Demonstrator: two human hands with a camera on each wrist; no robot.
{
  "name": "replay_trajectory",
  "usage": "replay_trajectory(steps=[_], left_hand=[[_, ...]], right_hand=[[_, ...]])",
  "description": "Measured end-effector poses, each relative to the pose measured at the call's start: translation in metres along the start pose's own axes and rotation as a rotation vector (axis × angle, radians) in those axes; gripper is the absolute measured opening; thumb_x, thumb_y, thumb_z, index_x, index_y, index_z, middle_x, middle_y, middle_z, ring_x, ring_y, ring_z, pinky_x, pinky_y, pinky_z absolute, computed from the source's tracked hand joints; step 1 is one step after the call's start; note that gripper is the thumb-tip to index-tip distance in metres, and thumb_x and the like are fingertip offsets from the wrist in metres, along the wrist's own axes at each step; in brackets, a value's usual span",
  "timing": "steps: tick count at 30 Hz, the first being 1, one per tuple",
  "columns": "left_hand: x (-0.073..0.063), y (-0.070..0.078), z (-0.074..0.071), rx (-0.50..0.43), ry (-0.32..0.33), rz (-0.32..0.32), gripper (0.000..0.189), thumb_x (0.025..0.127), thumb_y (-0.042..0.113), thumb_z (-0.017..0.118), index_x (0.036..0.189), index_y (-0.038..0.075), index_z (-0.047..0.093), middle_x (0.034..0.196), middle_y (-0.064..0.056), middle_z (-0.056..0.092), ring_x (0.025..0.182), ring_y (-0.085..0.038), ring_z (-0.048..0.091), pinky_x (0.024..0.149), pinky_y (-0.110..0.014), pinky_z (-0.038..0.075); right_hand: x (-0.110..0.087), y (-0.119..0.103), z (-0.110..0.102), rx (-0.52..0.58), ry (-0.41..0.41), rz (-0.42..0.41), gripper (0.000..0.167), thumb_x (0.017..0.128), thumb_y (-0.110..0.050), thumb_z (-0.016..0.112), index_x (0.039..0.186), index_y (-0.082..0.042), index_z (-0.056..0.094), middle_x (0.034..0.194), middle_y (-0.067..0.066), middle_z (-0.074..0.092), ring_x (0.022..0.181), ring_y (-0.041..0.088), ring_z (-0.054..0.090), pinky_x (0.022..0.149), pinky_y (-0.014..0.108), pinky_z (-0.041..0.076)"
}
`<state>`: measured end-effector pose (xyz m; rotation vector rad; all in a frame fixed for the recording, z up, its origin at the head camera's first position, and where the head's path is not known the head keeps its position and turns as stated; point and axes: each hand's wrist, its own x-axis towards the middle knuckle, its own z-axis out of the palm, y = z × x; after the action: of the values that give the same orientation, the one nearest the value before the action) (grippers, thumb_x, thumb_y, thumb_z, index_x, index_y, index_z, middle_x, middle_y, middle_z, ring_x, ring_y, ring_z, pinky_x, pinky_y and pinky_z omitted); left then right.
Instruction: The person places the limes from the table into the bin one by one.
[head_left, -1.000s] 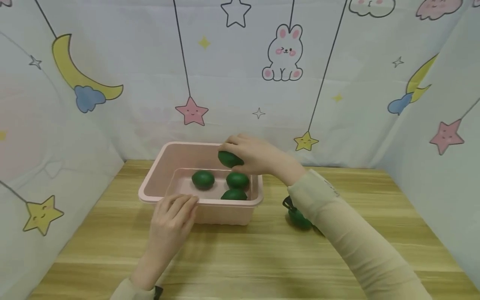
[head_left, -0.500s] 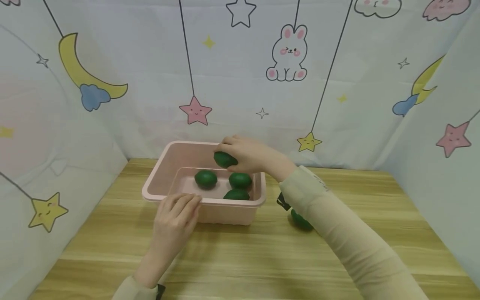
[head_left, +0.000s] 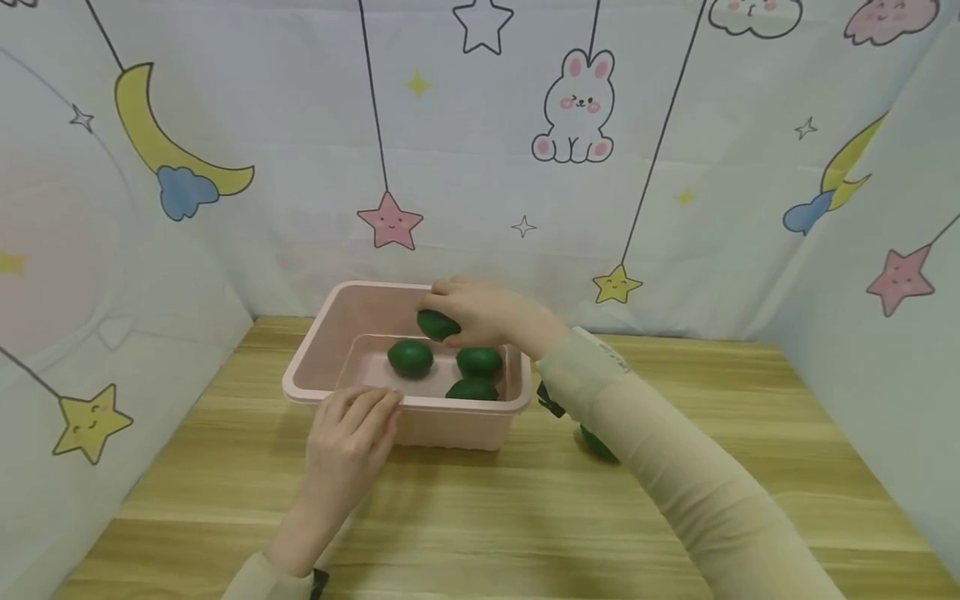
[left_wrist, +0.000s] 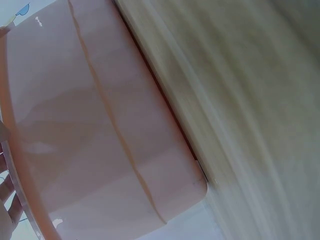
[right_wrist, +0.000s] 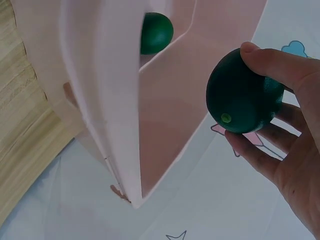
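Left hand [head_left: 348,437] grips the near rim of a pink tub [head_left: 450,429]; the right hand [head_left: 483,312], apart from it, holds a green fruit [head_left: 437,325] over the tub. Three more fruits [head_left: 410,358] lie inside the tub, and another fruit [head_left: 597,443] sits on the table [head_left: 480,533] to its right.

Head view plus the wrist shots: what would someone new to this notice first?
Likely the open, pale-pink plastic basin near the back of the wooden table, with three glossy dark-green ovals showing inside. Next, the matching dark-green oval in the right hand, held at the basin's back side and large in the right wrist view. Behind everything, the white cartoon-printed cloth also draws the eye.
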<state>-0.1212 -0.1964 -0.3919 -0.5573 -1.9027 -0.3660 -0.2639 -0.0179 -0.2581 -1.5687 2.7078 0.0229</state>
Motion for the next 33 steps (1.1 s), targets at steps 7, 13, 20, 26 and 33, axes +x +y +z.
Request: replay_trajectory(steps=[7, 13, 20, 26, 33], left_hand=[[-0.001, -0.001, 0.0, -0.003, -0.008, -0.006, 0.023, 0.096, 0.018, 0.054, 0.099, 0.003, 0.072, 0.092, -0.01, 0.071, 0.09, -0.031, 0.062, 0.079, -0.044, 0.047], [0.0, 0.0, 0.001, -0.001, 0.001, -0.004, 0.023, 0.096, 0.017, 0.055, 0.098, 0.003, 0.073, 0.091, -0.01, 0.071, 0.089, -0.031, 0.062, 0.078, -0.044, 0.047], [0.002, 0.0, -0.001, -0.008, -0.006, -0.001, 0.023, 0.096, 0.017, 0.055, 0.098, 0.002, 0.072, 0.091, -0.01, 0.071, 0.088, -0.032, 0.062, 0.079, -0.044, 0.047], [0.001, -0.001, -0.002, -0.008, -0.02, -0.004, 0.024, 0.096, 0.018, 0.054, 0.099, 0.003, 0.072, 0.091, -0.01, 0.071, 0.089, -0.031, 0.062, 0.08, -0.045, 0.047], [0.001, -0.001, -0.002, -0.009, -0.015, -0.004, 0.023, 0.096, 0.017, 0.054, 0.099, 0.003, 0.072, 0.092, -0.01, 0.071, 0.09, -0.031, 0.062, 0.08, -0.044, 0.047]], right_hand=[[0.009, -0.003, 0.006, 0.025, -0.015, -0.019, 0.048, 0.088, -0.022, 0.067, 0.133, -0.018, 0.052, 0.126, 0.002, 0.055, 0.114, 0.018, 0.053, 0.104, 0.034, 0.044], [0.015, -0.002, 0.013, 0.028, -0.047, -0.007, 0.049, 0.087, -0.022, 0.068, 0.133, -0.02, 0.051, 0.13, 0.0, 0.054, 0.118, 0.017, 0.052, 0.108, 0.033, 0.042], [0.021, -0.002, 0.02, 0.051, -0.096, 0.009, 0.049, 0.086, -0.02, 0.07, 0.132, -0.019, 0.052, 0.126, 0.0, 0.055, 0.115, 0.015, 0.053, 0.107, 0.031, 0.043], [0.026, -0.002, 0.024, 0.032, -0.141, 0.025, 0.051, 0.087, -0.019, 0.07, 0.134, -0.019, 0.051, 0.126, 0.001, 0.055, 0.113, 0.016, 0.054, 0.106, 0.031, 0.044], [0.027, -0.002, 0.027, 0.008, -0.182, 0.051, 0.056, 0.087, -0.021, 0.07, 0.138, -0.022, 0.048, 0.132, 0.0, 0.053, 0.118, 0.017, 0.054, 0.106, 0.032, 0.044]])
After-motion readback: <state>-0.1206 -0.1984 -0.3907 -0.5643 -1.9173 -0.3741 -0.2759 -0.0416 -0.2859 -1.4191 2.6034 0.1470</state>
